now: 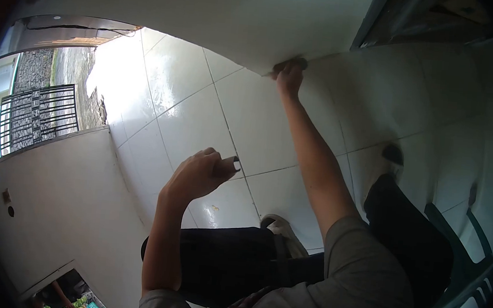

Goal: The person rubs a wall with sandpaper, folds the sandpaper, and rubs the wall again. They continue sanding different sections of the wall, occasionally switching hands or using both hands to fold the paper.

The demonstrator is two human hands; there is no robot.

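Observation:
My right hand (288, 82) reaches far forward, its fingers closed over a dark brown, rounded pad (299, 63). The pad sits at the bottom corner of the white wall (253, 14), where the wall meets the floor. Nearer to my body, my left hand (198, 172) is curled above the tiles. A small dark-edged piece (236, 164) shows at its fingertips; I cannot tell what it is. Below the hands are my dark trousers (220, 257) and a light shoe (286, 234).
Glossy white tiles (185, 113) cover the floor. A green plastic chair (470, 273) stands close at the right. At the left are a low white wall (68, 185) and a black metal gate (39, 115) beyond a bright opening. A dark-framed panel (422, 23) is at upper right.

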